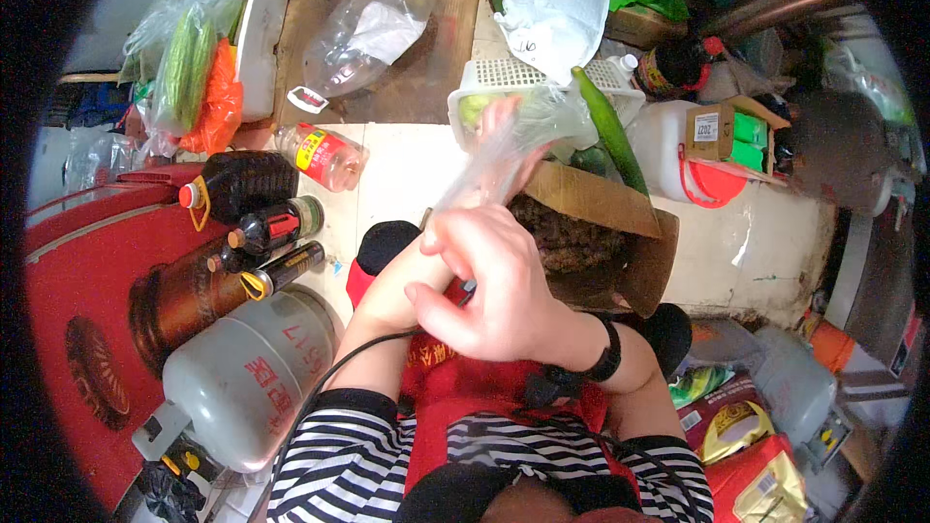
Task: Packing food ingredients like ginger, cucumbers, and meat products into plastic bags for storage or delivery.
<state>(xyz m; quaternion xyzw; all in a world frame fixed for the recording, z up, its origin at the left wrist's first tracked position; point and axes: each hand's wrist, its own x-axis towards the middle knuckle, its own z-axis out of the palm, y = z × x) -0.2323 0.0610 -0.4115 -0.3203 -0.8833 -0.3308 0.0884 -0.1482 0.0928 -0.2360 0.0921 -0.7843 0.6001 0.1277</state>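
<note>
My left hand [507, 138] reaches forward over the near side of a white plastic basket [465, 91]. Clear thin plastic [483, 163] covers the hand and trails back to the wrist; its fingers are blurred behind it. My right hand [487, 283] crosses over the left forearm, its curled fingers at the plastic's edge by the wrist and its thumb held apart. Whether those fingers pinch the plastic is hard to see. Right of my left hand, a long green cucumber [610, 131] leans from the basket over an open cardboard box [581, 192] holding brownish, clumped contents [570, 240].
A plastic bottle [320, 157] and dark bottles [251, 185] lie left, above a grey gas cylinder [247, 370]. Bagged green vegetables [187, 73] are upper left. A white packet [556, 18] lies on the basket. A white bucket [665, 145] stands right. A black cable crosses my left forearm.
</note>
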